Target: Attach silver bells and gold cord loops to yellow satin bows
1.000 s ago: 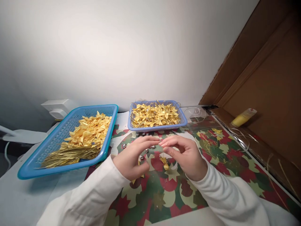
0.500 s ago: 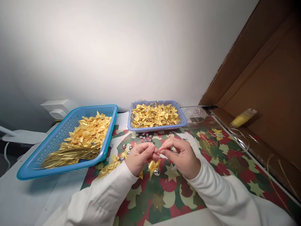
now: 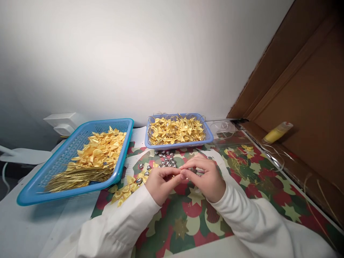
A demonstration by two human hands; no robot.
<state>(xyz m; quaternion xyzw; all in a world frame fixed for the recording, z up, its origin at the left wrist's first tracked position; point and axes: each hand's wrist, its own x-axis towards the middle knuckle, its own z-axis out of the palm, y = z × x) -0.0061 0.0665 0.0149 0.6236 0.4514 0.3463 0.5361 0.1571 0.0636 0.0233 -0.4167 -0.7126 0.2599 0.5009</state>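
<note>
Above the patterned table cover (image 3: 185, 233), my left hand (image 3: 164, 184) and my right hand (image 3: 206, 177) meet fingertip to fingertip, both closed in a pinch. Whatever lies between the fingers is hidden by them. Just beyond the hands is a cluster of small silver bells (image 3: 167, 162). Several loose yellow ribbon bows (image 3: 124, 191) lie left of my left hand, with a few bells among them.
At the left, a blue basket (image 3: 128, 152) holds yellow ribbon bows (image 3: 99, 148) and a bundle of gold cords (image 3: 80, 176). A smaller basket (image 3: 178, 145) by the wall contains bows with gold loops. A yellow tube (image 3: 276, 133) and loose threads (image 3: 239, 159) are at the right.
The yellow bow with a silver bell that hung below my fingers is out of sight. My fingertips have come together, and my left hand has turned inward.
</note>
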